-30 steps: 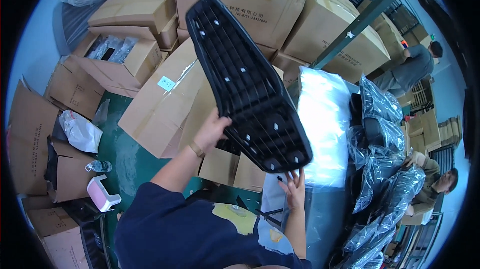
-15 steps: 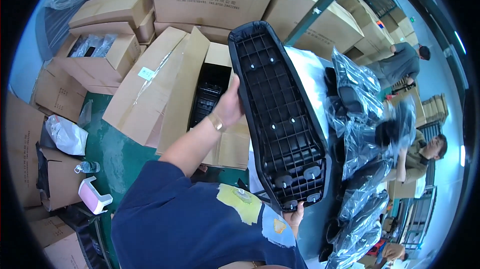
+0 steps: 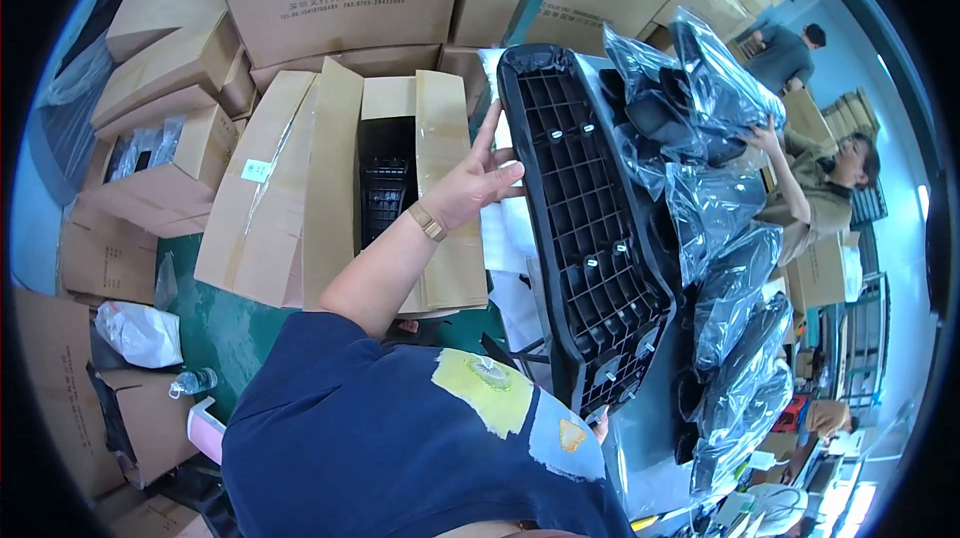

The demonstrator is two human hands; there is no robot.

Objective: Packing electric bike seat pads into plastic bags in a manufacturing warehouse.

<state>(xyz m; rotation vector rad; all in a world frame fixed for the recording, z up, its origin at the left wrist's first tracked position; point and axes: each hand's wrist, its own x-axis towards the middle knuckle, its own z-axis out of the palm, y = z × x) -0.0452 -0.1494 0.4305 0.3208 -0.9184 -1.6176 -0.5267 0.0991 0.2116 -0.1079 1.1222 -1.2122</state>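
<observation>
So I've got this long black panel (image 3: pixel 590 208) up over the counter (image 3: pixel 645 443), ribbed underside facing me, narrow in the middle, little pale metal studs poking out of the grid. My left hand (image 3: pixel 475 183) has hold of its left edge near the upper end, index finger stretched up along the rim, gold watch (image 3: pixel 428 222) on that wrist. My right hand (image 3: pixel 600 426) is down at the bottom end, but only a bit of finger shows past the panel, so I honestly can't tell how tight it's gripping. Left of the panel there's an open carton (image 3: pixel 448 238), flaps up, with a black ribbed part (image 3: pixel 387 200) inside. On the right, a bunch of black pieces in clear bags (image 3: pixel 725 283) line the counter, and a co-worker (image 3: pixel 820 178) has a hand on one of the upper ones.
</observation>
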